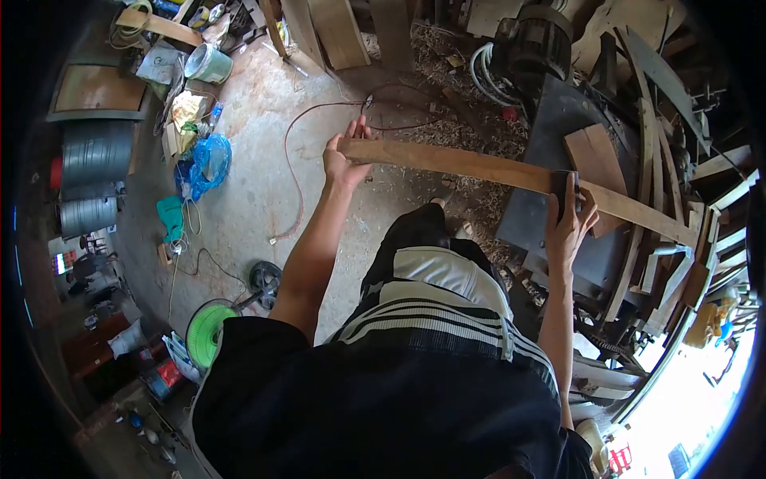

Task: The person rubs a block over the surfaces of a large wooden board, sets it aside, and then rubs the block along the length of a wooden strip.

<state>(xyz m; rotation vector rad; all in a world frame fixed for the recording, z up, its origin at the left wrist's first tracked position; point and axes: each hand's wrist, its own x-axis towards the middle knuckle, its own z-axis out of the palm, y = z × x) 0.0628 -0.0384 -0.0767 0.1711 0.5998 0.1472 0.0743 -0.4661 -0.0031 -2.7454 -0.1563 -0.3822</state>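
A long, narrow wooden board [455, 162] stretches across in front of me, sloping down to the right. Its left end lies in my left hand [345, 160], the thumb along its near side and the fingertips showing past its far edge. My right hand [570, 219] is at the board farther right, its fingers closed around a small dark block [564, 183] that sits across the board. What kind of tool the block is, I cannot make out. Past that hand the board's right end reaches over a dark metal machine table [550, 132].
A short wooden piece [594, 156] lies on the machine table, near a motor [542, 40]. Timber strips crowd the right side. Wood shavings and a red hose [291, 144] lie on the floor. At left are a bucket [209, 64], a blue bag [209, 164] and a green fan [209, 331].
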